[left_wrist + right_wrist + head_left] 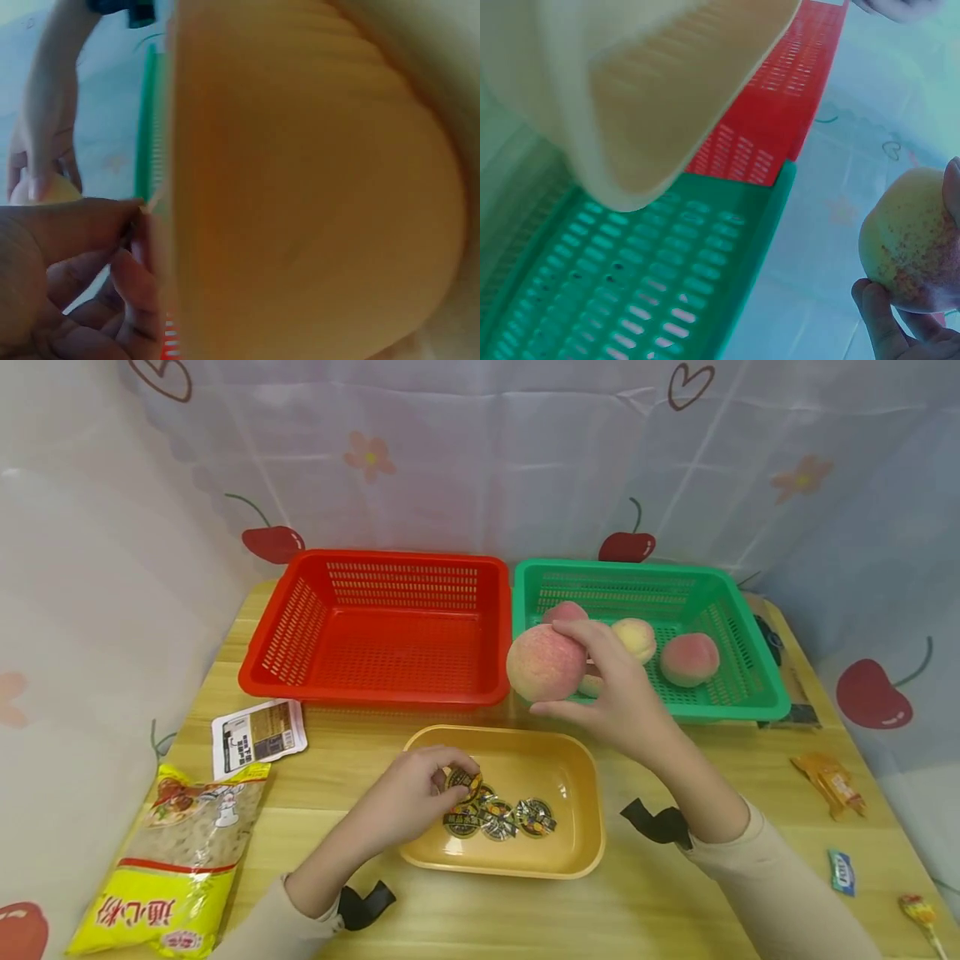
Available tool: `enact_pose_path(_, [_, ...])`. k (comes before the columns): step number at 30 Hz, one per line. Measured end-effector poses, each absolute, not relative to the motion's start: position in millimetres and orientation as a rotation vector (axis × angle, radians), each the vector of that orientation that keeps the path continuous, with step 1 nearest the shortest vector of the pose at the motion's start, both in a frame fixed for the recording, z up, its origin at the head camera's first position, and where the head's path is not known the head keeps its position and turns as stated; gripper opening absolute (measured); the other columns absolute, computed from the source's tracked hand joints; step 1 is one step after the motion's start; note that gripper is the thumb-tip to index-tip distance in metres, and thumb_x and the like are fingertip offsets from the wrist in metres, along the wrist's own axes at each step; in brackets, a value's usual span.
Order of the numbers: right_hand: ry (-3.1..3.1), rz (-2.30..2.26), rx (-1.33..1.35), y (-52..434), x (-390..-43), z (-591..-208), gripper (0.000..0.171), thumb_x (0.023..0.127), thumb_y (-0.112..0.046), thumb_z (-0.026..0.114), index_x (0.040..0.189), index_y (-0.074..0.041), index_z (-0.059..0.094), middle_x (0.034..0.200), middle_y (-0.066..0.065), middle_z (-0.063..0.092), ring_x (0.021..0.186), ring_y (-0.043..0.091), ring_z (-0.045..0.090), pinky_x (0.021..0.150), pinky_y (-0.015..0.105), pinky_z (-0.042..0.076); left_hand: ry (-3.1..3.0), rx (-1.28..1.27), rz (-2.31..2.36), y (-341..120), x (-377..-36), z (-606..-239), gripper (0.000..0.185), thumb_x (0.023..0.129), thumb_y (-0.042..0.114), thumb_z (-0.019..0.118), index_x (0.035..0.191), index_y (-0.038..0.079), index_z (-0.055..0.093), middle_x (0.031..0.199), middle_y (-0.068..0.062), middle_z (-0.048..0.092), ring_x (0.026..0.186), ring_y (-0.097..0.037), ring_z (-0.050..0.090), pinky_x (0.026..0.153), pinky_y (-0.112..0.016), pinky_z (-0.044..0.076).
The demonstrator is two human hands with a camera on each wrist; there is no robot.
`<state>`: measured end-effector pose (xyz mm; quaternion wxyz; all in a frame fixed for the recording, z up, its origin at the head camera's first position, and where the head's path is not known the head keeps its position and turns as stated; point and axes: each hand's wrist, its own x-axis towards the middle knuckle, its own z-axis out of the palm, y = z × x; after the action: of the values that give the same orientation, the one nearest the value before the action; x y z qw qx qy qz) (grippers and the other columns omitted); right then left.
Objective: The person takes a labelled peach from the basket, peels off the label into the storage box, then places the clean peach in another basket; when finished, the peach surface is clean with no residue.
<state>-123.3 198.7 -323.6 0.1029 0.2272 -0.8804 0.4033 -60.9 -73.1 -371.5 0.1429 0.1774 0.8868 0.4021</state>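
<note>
My right hand (618,697) grips a pink-yellow peach (546,663) between thumb and fingers, raised at the near left corner of the green basket (768,697). In the right wrist view, the same peach (907,240) shows a speckled reddish patch. Over the left part of the yellow tray (577,852), my left hand (412,792) pinches a round black-and-gold sticker (467,782). Several like stickers (498,821) lie below it in the tray, partly overlapping. The left wrist view shows the left hand (82,277) with thumb and fingertips together, the sticker mostly hidden. Several peaches (690,659) sit in the green basket.
A red basket (375,696) stands left of the green one, bare inside. At left lie a white packet (258,737) and a yellow pasta bag (176,860). An orange packet (828,783), a small blue-green packet (842,872) and a lollipop (921,917) lie at right.
</note>
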Motion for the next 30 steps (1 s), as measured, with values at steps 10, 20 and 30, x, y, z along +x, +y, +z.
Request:
enact_pose_path(10, [-2.634, 1.192, 0.595, 217.2, -109.7, -339.5, 0.090, 0.068, -0.033, 0.092, 0.144, -0.019, 0.047, 0.136, -0.005, 0.054, 0.117, 0.011, 0.056, 0.092, 0.015, 0.052, 2.560, 0.698, 0.762, -65.8, -63.7, -400.8, 0.021, 0.085, -0.002, 0.072, 0.104, 0.006, 0.072, 0.106, -0.008, 0.072, 0.100, -0.022, 0.066, 0.086, -0.039, 0.056])
enact_pose_path(20, [-2.579, 1.297, 0.508, 233.9, -96.8, -349.2, 0.091, 0.065, -0.019, 0.094, 0.143, -0.028, 0.048, 0.138, -0.009, 0.052, 0.120, 0.003, 0.051, 0.090, 0.010, 0.049, 2.909, 0.934, 0.427, -63.6, -54.6, -398.8, 0.028, 0.080, 0.008, 0.079, 0.107, 0.014, 0.072, 0.099, -0.001, 0.069, 0.090, -0.019, 0.065, 0.069, -0.031, 0.056])
enact_pose_path(30, [-2.548, 1.236, 0.281, 285.6, -99.1, -354.6, 0.088, 0.067, -0.005, 0.091, 0.144, -0.019, 0.049, 0.137, -0.002, 0.049, 0.112, 0.004, 0.048, 0.081, 0.006, 0.044, 3.044, 0.872, 0.639, -54.3, -70.7, -327.4, 0.054, 0.088, 0.027, 0.073, 0.137, 0.010, 0.057, 0.136, -0.008, 0.060, 0.126, -0.027, 0.057, 0.106, -0.044, 0.049])
